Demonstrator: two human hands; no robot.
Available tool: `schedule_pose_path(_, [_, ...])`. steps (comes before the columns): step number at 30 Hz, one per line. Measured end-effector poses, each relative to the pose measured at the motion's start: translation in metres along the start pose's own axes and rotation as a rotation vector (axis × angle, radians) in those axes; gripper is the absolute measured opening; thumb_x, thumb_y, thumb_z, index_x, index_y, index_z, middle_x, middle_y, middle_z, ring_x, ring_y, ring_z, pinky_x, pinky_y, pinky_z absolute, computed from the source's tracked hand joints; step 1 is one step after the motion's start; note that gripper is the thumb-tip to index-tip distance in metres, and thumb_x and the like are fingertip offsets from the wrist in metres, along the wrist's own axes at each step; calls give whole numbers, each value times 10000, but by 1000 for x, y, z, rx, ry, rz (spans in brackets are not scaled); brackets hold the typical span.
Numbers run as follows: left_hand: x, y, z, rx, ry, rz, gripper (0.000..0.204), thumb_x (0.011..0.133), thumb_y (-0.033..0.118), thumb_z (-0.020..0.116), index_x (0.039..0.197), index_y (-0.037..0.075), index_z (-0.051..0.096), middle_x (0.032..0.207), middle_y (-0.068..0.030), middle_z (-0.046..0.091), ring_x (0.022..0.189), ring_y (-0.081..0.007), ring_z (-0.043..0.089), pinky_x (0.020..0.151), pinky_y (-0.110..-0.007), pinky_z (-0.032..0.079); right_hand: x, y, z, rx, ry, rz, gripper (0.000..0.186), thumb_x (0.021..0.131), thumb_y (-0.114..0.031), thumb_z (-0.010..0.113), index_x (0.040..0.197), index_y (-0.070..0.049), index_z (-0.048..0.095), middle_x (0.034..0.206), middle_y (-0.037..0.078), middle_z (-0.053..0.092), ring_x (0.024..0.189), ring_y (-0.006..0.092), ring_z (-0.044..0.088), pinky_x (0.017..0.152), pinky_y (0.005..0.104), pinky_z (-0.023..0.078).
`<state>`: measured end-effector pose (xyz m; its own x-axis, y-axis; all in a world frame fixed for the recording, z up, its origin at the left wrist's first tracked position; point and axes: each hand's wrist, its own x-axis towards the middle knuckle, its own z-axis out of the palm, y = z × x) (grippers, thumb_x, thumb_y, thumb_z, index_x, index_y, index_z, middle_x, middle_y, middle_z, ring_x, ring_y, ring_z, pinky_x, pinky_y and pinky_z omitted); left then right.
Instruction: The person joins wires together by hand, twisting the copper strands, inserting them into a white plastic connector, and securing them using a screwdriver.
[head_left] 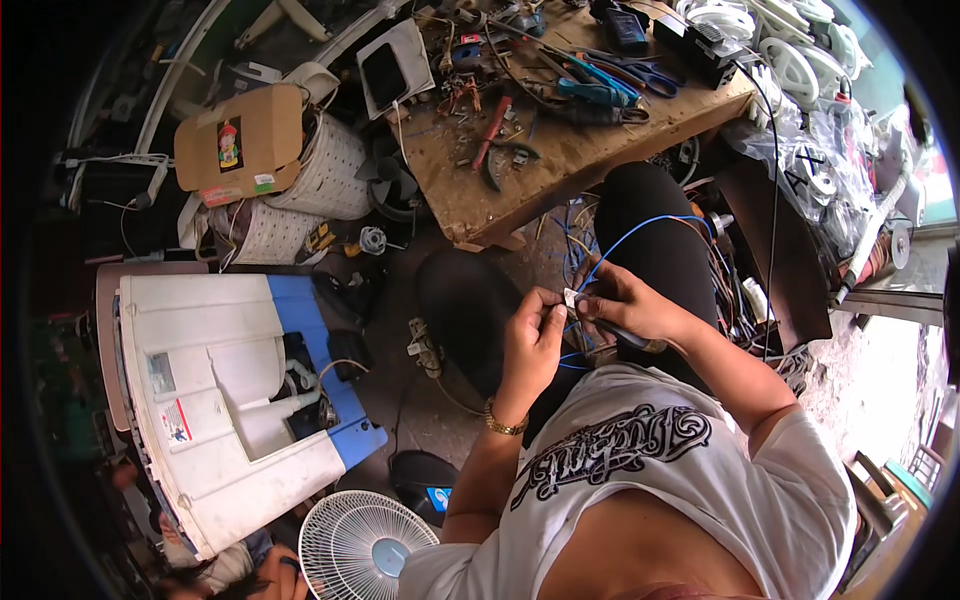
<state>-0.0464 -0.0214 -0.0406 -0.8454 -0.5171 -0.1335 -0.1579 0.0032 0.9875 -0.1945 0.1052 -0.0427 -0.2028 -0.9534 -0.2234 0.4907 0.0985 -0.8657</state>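
Down by my left side lies a white and blue machine [235,390] on the floor, with its back open and its hoses showing. A round white fan [362,545] stands just beside it, near my elbow. A bent cardboard box [240,140] rests on some white baskets farther up.

My left hand [532,335] is in front of my tummy, over my lap. Its fingers are pinched together on a tiny white piece [570,296], and that piece sits right between my two hands. I think it is a bit of tape or a small clip, but it is too small for me to tell.

My right hand [625,305] is touching the same spot from the other side. It is closed around a dark tool, and it also pinches the blue wire [640,232]. This wire loops up over my black knee and comes back down to my fingers.

I judge the job is partway done. The wire end is held at the white piece, but I cannot tell if it is joined yet.

Up past my knees, the wooden bench [590,150] is full of tools, with blue pliers [600,90] well apart from my hands.
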Motion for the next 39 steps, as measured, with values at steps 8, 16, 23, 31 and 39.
schedule_pose_path(8, [-6,2,-3,-24,-55,-31,60,971,45,539,922,13,544,720,46,476,632,-17,378,539,-214,318,-4,9,4,45,67,-39,170,969,-55,556,1119,-17,487,792,57,608,616,101,550,499,228,444])
schedule_pose_path(16, [-14,21,-4,54,-92,-46,94,982,94,538,964,7,568,681,86,416,609,2,336,526,-200,266,-4,3,-1,133,135,-99,107,966,-69,560,1051,-24,512,791,47,607,616,89,557,499,216,447])
schedule_pose_path(23, [-27,28,-8,86,-99,-84,58,973,50,543,957,-2,565,680,65,433,601,-2,344,521,-205,283,-3,-8,-13,196,210,-159,147,969,-115,574,1084,-33,532,808,46,610,638,90,570,505,211,463])
schedule_pose_path(31, [-43,31,-14,137,-90,-88,66,972,57,553,955,-5,565,660,66,412,587,-2,328,507,-211,268,-6,-23,-30,264,268,-118,173,954,-175,615,1061,-56,548,752,70,606,564,136,576,481,239,471])
schedule_pose_path(39, [-61,28,-24,130,-69,-139,55,966,52,552,942,2,552,706,64,454,647,-3,364,566,-198,302,0,-24,-43,300,265,-146,175,948,-173,614,1062,-58,548,736,82,612,506,155,566,458,252,464])
